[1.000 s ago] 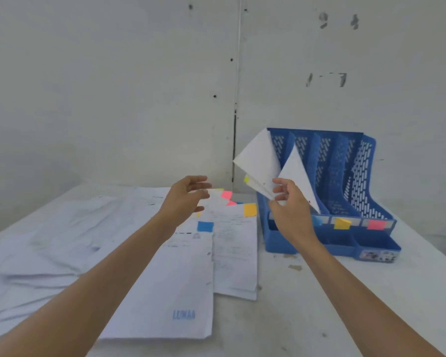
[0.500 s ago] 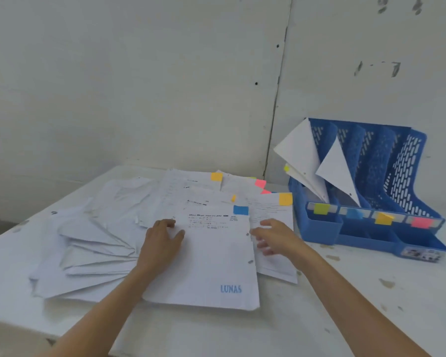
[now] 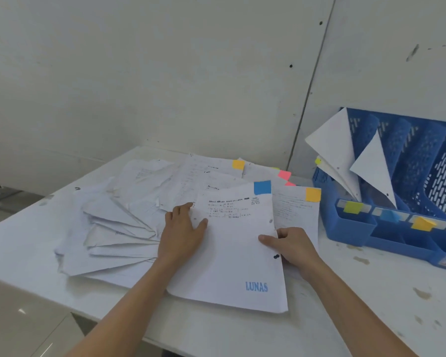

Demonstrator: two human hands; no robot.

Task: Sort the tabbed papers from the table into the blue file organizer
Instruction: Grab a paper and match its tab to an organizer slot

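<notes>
A white sheet with a blue tab [image 3: 234,253], printed "LUNAS", lies on top of the spread papers on the table. My left hand [image 3: 183,230] lies flat at its left edge, thumb on the sheet. My right hand [image 3: 292,244] pinches its right edge, thumb on top and fingers underneath. Beneath it are sheets with orange tabs [image 3: 313,195] and pink tabs [image 3: 284,174]. The blue file organizer [image 3: 407,243] stands at the right, its slots labelled green, blue, orange and pink. Two white sheets [image 3: 332,145] lean in its left slots.
A fan of crumpled white papers [image 3: 113,228] covers the left part of the white table [image 3: 371,305]. The wall runs close behind the papers and the organizer. The table's front edge is near my forearms, with floor at the lower left.
My right hand left the sheets in the organizer and came down to the table. Both hands reached the blue-tabbed sheet, and my right hand now pinches its edge. The view swung left.
</notes>
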